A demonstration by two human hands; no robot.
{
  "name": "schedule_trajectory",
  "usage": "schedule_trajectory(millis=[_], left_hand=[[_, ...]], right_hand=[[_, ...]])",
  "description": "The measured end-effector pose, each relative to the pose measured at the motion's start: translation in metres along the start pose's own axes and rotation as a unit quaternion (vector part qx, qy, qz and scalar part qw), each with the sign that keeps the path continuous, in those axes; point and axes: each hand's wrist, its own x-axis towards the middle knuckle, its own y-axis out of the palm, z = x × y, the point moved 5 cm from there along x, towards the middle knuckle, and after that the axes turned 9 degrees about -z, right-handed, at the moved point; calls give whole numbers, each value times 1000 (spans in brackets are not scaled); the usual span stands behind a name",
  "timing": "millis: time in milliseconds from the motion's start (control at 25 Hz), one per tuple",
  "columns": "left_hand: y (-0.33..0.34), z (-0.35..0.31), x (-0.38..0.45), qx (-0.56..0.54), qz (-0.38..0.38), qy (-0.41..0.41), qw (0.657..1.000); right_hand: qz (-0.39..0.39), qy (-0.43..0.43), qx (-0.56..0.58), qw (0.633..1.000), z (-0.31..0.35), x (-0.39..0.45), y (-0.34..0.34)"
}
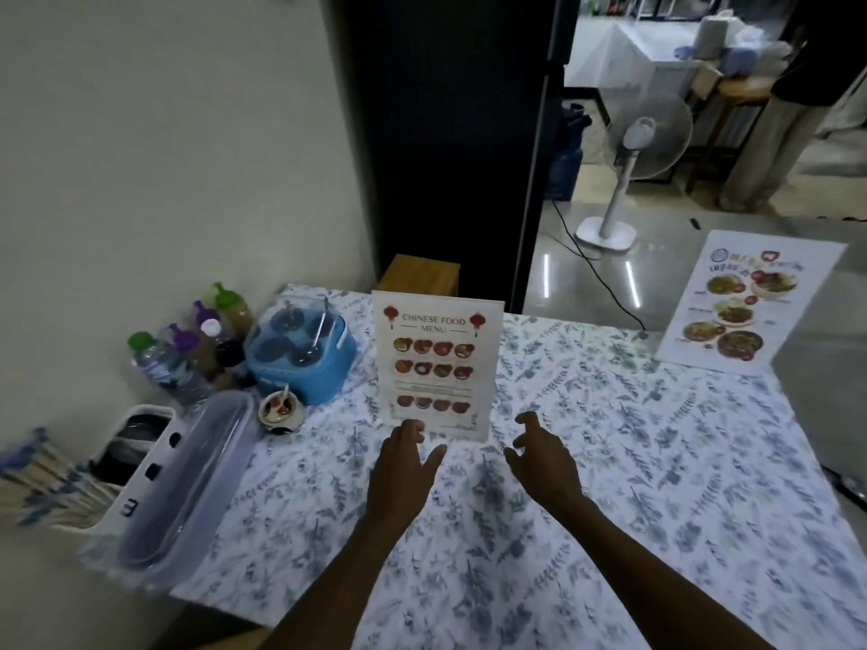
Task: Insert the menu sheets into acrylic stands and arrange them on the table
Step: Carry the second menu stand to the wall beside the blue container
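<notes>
Hands (474, 466) empty before upright red-and-cream Chinese food menu stand (437, 365)

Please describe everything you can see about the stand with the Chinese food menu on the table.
The Chinese food menu stand is a clear acrylic holder standing upright on the flowered tablecloth, facing the camera. Its sheet is cream, with red lanterns, the title "Chinese Food Menu" and rows of small dish photos. A blue condiment caddy stands to its left. The left hand reaches its bottom edge; the right hand is open, apart from it.
</notes>
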Motion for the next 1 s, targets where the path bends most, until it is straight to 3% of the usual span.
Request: schedule_trajectory(millis=[360, 600, 720, 1000], left_hand=[[-30, 35, 75, 21, -34, -54, 998], [-29, 19, 133, -58, -43, -44, 996], [-37, 19, 162, -71, -73, -34, 994], [-42, 14, 294, -114, -13, 12, 993]], right_hand=[[2, 24, 74, 997, 11, 56, 19], [59, -40, 110, 991, 25, 89, 28], [42, -32, 107, 993, 27, 106, 25], [-26, 6, 105, 994, 71, 191, 22]])
